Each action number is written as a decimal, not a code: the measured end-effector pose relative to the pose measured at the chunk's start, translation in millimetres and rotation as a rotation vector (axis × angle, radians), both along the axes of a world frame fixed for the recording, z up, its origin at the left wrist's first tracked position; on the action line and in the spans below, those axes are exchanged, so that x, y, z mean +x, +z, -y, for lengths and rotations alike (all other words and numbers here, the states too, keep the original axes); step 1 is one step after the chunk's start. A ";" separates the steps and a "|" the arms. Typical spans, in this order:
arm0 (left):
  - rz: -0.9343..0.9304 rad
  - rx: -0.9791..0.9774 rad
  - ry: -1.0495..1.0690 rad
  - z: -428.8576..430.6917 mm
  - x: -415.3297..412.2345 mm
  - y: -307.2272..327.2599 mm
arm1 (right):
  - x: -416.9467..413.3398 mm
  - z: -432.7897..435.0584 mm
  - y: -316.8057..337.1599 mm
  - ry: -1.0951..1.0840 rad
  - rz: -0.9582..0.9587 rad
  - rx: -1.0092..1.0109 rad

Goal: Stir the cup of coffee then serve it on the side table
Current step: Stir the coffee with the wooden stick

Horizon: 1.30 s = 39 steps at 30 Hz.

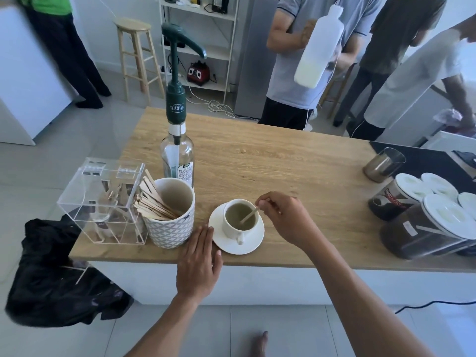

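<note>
A white cup of milky coffee [231, 229] stands on a white saucer [253, 243] near the front edge of the wooden counter [283, 163]. My right hand [286, 217] pinches a thin wooden stir stick [249, 215] whose lower end dips into the coffee. My left hand [199, 258] lies flat on the counter edge, fingers together, touching the saucer's left rim and holding nothing.
A patterned pot of wooden sticks [170, 215], a clear acrylic box [103, 202] and a pump-top syrup bottle [177, 140] stand left of the cup. Coffee jars [432, 220] and a metal jug [383, 164] sit at right. Several people stand behind the counter; a black bag [51, 279] hangs below left.
</note>
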<state>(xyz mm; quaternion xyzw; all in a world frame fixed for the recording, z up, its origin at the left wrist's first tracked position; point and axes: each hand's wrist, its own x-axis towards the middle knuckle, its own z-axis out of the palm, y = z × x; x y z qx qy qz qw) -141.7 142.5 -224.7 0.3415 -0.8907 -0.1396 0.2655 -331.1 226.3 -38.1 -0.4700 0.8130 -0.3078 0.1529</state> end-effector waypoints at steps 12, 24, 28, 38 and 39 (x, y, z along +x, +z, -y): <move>0.007 -0.001 0.005 -0.6 -0.4 -1.3 | -2.9 0.9 2.7 -0.040 -0.029 -0.043; 0.018 -0.006 -0.001 0.4 0.4 -1.9 | 0.4 5.1 -0.5 0.028 -0.045 -0.046; 0.030 -0.001 -0.001 0.7 -0.1 -1.7 | -6.4 4.3 -1.2 -0.017 -0.066 -0.058; 0.030 0.008 0.002 0.0 0.0 -0.5 | -7.6 3.6 -5.7 -0.042 -0.075 -0.092; 0.032 0.007 0.002 -0.1 -0.1 -0.6 | -5.9 4.5 -5.6 -0.036 -0.092 -0.113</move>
